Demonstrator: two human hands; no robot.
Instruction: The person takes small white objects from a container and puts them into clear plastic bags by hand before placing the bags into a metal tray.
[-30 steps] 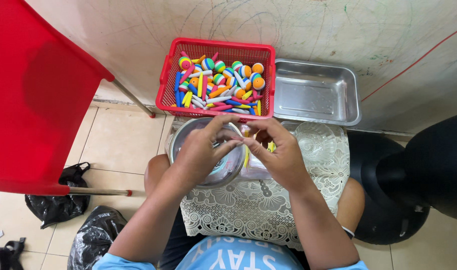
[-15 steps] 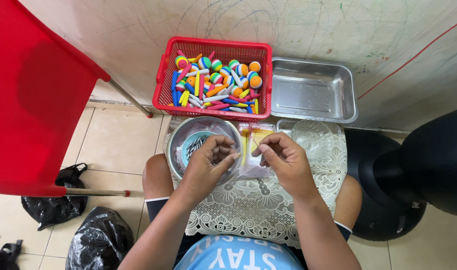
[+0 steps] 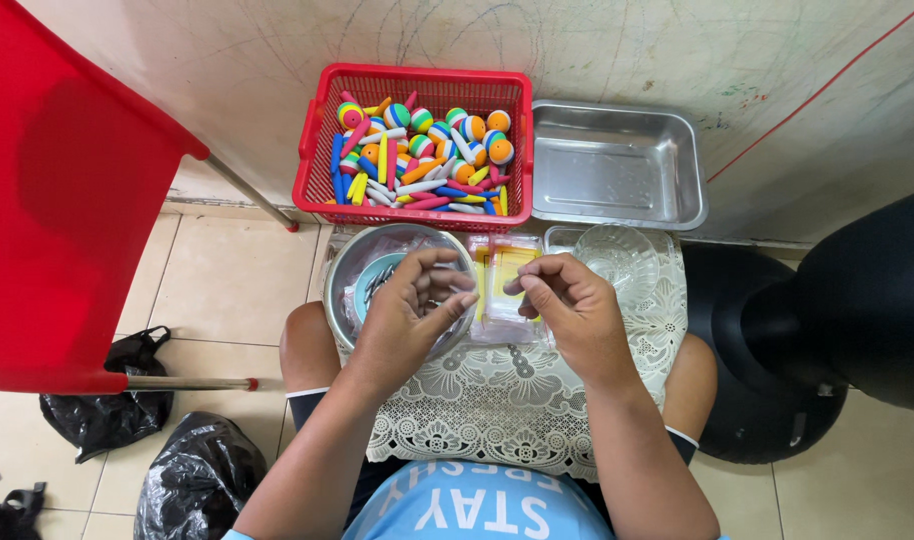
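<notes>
A tiled floor (image 3: 227, 290) and a scuffed pale wall (image 3: 597, 50) frame a lap covered by a white lace cloth (image 3: 497, 400), which serves as the worktop. Over it, the left hand (image 3: 409, 315) hovers above a round metal bowl (image 3: 352, 285), its fingers curled together with the tips pressed close; whether they pinch anything is too small to tell. The right hand (image 3: 567, 310) sits just beside it, its grip likewise drawn together at the fingertips near a clear plastic packet with yellow inside (image 3: 507, 262) lying on the cloth. Beyond the right hand rests a clear glass bowl (image 3: 617, 255). Farther out, against the wall, stands a red plastic basket (image 3: 322, 150) filled with striped foam balls and coloured sticks (image 3: 422, 150), with a shallow steel tray (image 3: 617, 165) just beside it. A red chair (image 3: 57, 200) stands at the left, black plastic bags (image 3: 197, 480) lie on the floor below it, and a black rounded object (image 3: 857, 310) is at the right.
</notes>
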